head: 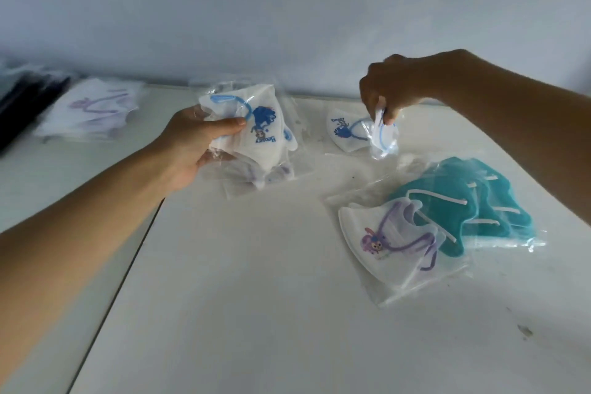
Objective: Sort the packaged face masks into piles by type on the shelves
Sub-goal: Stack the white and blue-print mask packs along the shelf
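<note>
Head view of a white shelf surface [256, 297] during sorting of packaged face masks. At centre left of the frame the left hand [192, 147] grips a small stack of blue-print mask packets [256, 137], thumb curled over the top and fingers beneath; a purple-print packet appears to lie at the bottom of that stack. At upper right the right hand [393, 86] pinches one end of a single blue-print mask packet [355, 134] between thumb and fingertips, so that the held end bunches up while the far end seems to rest on the surface. At lower right lie a purple-print mask packet [393, 240] and, partly under it, a heap of teal mask packets [473, 201]. At upper left, blurred, sit a purple-print pile [92, 109] and a dark pile [25, 102]. The packets are judged very light and soft: thin, glossy film that crumples and probably slides, around a foldable mask with little stiffness. A pinch at a corner lifts one packet but lets it droop and swing; a flat grasp across the middle, thumb opposing fingers, likely suits a stack better, since loose packets may slip out sideways.
</note>
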`<state>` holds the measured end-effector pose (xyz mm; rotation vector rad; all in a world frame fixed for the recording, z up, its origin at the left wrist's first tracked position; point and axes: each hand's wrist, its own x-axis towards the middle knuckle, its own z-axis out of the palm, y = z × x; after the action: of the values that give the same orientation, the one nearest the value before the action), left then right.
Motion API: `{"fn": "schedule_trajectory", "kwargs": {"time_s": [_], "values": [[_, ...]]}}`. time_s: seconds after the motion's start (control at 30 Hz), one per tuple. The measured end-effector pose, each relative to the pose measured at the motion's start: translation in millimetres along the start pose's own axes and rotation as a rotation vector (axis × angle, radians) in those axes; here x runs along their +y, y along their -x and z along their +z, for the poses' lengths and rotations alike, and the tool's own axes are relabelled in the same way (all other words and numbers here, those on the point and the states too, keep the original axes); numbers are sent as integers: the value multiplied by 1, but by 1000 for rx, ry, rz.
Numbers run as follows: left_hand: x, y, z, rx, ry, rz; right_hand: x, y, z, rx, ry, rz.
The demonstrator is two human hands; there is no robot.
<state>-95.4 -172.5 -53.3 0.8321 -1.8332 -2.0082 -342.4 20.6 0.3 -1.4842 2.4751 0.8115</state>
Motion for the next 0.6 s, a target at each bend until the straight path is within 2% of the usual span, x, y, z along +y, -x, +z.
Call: {"fn": "schedule_trajectory", "kwargs": {"time_s": [0.07,0.1,0.23,0.27,0.43,0.53,0.6], "values": [[-2,-1,-5,16,1,-4,-15,-11,2,47,246,-163],[-3,-1,-7,19,1,-5,-23,-17,8,73,278,-232],[-7,0,-12,26,3,-1,-35,-25,16,77,152,-292],[-8,-1,-13,26,-1,0,-34,-25,15,65,155,-291],[-7,3,-10,32,-1,11,-44,-16,6,86,485,-291],[-6,7,-7,24,-11,22,-41,-4,3,185,407,-186],[-6,11,-8,30,-6,31,-40,1,7,396,299,-65]]}}
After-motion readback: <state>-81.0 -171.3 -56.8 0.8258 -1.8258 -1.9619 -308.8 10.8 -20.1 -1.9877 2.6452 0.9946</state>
